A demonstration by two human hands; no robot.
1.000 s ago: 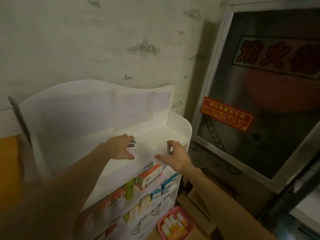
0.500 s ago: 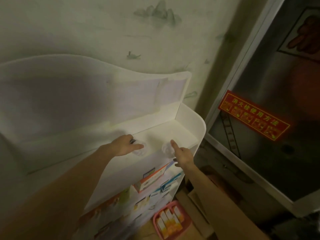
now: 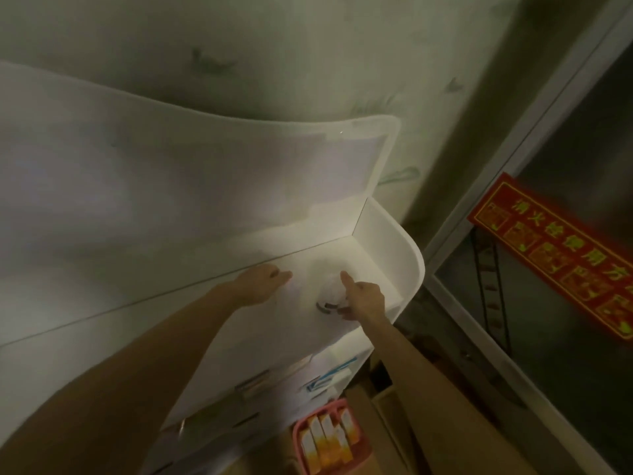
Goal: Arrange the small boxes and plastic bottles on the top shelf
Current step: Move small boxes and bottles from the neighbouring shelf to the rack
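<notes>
The white top shelf sits at the centre right, washed out by glare. A small clear plastic bottle with a dark band lies on it. My right hand is against the bottle's right side, index finger stretched along it and thumb under it. My left hand rests on the shelf to the left, fingers curled over a second pale bottle, which is mostly hidden and blurred. Small boxes stand on the lower shelves.
A pink basket with orange-and-white boxes stands on the floor below the shelf unit. Cardboard boxes lie beside it. A metal-framed cabinet door with a red sign is close on the right. The wall is behind the shelf.
My view has come closer and tilted down over the top shelf. Both hands have gone further back onto the shelf with their bottles, and the right-hand bottle now rests on the surface.
</notes>
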